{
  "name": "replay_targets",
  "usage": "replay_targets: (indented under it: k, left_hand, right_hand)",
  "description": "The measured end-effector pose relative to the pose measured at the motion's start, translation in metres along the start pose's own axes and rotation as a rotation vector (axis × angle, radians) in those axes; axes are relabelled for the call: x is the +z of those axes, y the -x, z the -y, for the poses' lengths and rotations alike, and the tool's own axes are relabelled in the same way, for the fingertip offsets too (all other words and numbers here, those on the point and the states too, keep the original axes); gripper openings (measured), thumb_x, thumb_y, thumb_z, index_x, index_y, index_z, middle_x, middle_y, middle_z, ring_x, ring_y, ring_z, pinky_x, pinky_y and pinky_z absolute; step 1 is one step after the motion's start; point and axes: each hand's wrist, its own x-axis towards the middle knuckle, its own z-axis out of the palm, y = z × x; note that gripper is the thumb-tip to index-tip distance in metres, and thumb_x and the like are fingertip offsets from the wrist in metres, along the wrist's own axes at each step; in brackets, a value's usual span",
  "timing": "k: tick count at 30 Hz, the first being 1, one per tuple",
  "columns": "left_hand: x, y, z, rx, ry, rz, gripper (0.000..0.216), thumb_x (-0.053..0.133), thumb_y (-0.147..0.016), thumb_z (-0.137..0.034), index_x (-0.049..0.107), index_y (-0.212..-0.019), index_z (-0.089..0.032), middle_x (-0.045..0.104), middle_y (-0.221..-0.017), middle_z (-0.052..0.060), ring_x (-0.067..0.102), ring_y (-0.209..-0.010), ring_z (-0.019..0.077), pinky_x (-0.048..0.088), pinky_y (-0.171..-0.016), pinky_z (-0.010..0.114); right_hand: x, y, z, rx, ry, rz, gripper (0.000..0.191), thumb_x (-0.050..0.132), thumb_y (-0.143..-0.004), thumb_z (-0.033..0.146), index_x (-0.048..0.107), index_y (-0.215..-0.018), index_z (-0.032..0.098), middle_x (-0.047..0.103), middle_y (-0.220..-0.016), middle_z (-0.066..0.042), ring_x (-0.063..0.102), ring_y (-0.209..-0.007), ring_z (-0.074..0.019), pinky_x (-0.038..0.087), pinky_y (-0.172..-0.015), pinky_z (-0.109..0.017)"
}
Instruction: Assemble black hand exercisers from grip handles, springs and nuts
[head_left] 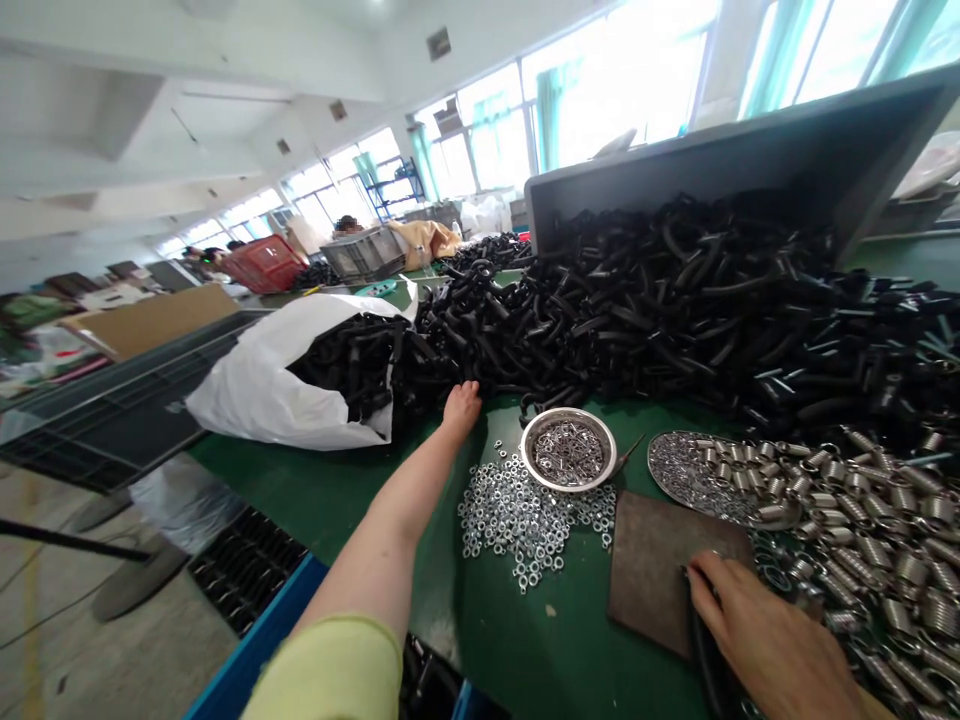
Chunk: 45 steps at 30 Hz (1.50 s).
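My left hand (462,405) reaches forward to the near edge of a large heap of black curved tube-like parts (600,320). Its fingers are curled against the heap, and what they grip is hidden. My right hand (772,625) is closed round a black curved part (705,650), over the right side of a flat dark metal plate (652,570). Loose hex nuts (517,510) lie spread between my hands. Behind them stands a round metal bowl (568,413) of small metal pins. Metal coil springs (870,540) are heaped beside my right hand.
An oval tray (675,490) holds small metal bits, with springs over its right end. A white sack (262,380) spills black parts at the left. Behind the heap a tipped grey bin (720,160) leans. A blue crate edge (262,640) sits below the green table (420,590).
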Motion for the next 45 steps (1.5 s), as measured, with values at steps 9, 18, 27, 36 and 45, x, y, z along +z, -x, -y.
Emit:
replay_targets:
  k: [9, 18, 27, 36, 45]
  left_hand:
    - [-0.023, 0.007, -0.012, 0.013, 0.062, -0.136, 0.017, 0.055, -0.079, -0.033, 0.063, -0.079, -0.018, 0.055, -0.1, 0.009, 0.048, -0.102, 0.0246, 0.039, -0.085, 0.035]
    - [-0.028, 0.171, -0.135, -0.193, 1.352, 0.171, 0.032, 0.042, -0.084, -0.055, 0.039, -0.086, -0.023, 0.047, -0.054, -0.007, 0.046, -0.042, 0.0091, 0.043, -0.046, 0.022]
    - [-0.043, 0.246, -0.201, -0.226, 1.56, 0.696, 0.069, 0.078, -0.058, -0.026, 0.031, -0.108, -0.026, 0.048, -0.074, -0.008, 0.043, -0.042, 0.0031, 0.034, -0.036, 0.015]
    - [-0.047, 0.252, -0.211, -0.092, 1.298, 0.639, 0.062, 0.075, -0.062, -0.023, 0.033, -0.108, -0.022, 0.049, -0.083, -0.004, 0.047, -0.061, 0.0057, 0.039, -0.054, 0.017]
    - [-0.041, 0.24, -0.21, -0.34, 1.338, 0.796, 0.073, 0.067, -0.063, -0.022, 0.028, -0.125, -0.027, 0.047, -0.071, -0.007, 0.036, -0.042, 0.0025, 0.026, -0.037, 0.013]
  right_hand:
    - [-0.016, -0.006, -0.003, 0.226, -0.306, 0.066, 0.024, 0.039, -0.09, 0.036, 0.061, -0.094, 0.029, 0.072, -0.084, 0.002, 0.069, -0.063, -0.0202, 0.048, -0.047, -0.028]
    - [-0.071, -0.006, 0.011, 0.313, -0.91, -0.164, 0.029, 0.042, -0.089, 0.04, 0.065, -0.092, 0.022, 0.071, -0.091, -0.002, 0.066, -0.084, -0.0179, 0.05, -0.072, -0.025]
    - [-0.104, 0.012, 0.033, 0.228, -0.905, -0.389, 0.021, 0.046, -0.088, 0.03, 0.064, -0.084, 0.022, 0.07, -0.079, -0.002, 0.066, -0.071, -0.0151, 0.05, -0.063, -0.023]
    - [-0.097, 0.013, 0.029, 0.121, -0.894, -0.321, 0.019, 0.046, -0.088, 0.026, 0.06, -0.076, 0.02, 0.065, -0.067, 0.002, 0.062, -0.061, -0.0121, 0.046, -0.058, -0.021]
    - [-0.079, 0.017, 0.005, 0.015, -0.86, -0.322, 0.016, 0.046, -0.087, 0.031, 0.056, -0.092, 0.02, 0.063, -0.081, -0.005, 0.061, -0.076, -0.0174, 0.046, -0.068, -0.029]
